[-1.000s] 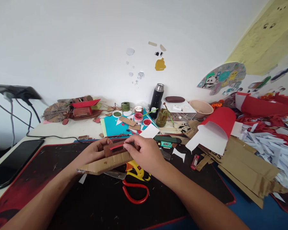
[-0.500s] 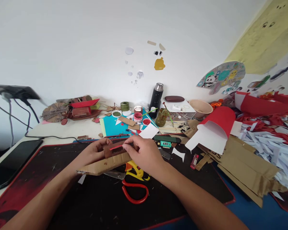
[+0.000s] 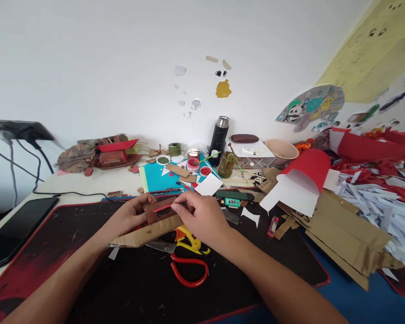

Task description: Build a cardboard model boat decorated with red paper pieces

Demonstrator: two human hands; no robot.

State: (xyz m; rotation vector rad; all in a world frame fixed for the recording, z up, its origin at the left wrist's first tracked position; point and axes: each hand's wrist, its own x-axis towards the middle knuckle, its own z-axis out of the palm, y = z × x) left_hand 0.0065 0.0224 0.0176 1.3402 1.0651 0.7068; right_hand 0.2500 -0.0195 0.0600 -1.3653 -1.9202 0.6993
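A cardboard model [image 3: 145,234] with a brown painted upper part is held above the dark mat, tilted up to the right. My left hand [image 3: 130,213] grips its far left side, fingers closed round the brown part. My right hand [image 3: 202,213] pinches the right end of a thin red strip [image 3: 162,208] that lies along the brown part. Some of its fingers are hidden behind the model. Beneath the model, on the mat, are scissors with red handles [image 3: 191,284] and a yellow tool [image 3: 194,243].
A black phone [image 3: 20,231] lies at the left. Paint pots [image 3: 193,165], a black flask [image 3: 218,139] and a murky jar [image 3: 227,165] stand at the back. To the right are a red paper roll [image 3: 308,168], cardboard sheets [image 3: 347,234] and heaped white paper strips [image 3: 384,211].
The view has shifted slightly. The brown part of the model has tilted a little, while both hands keep nearly the same hold.
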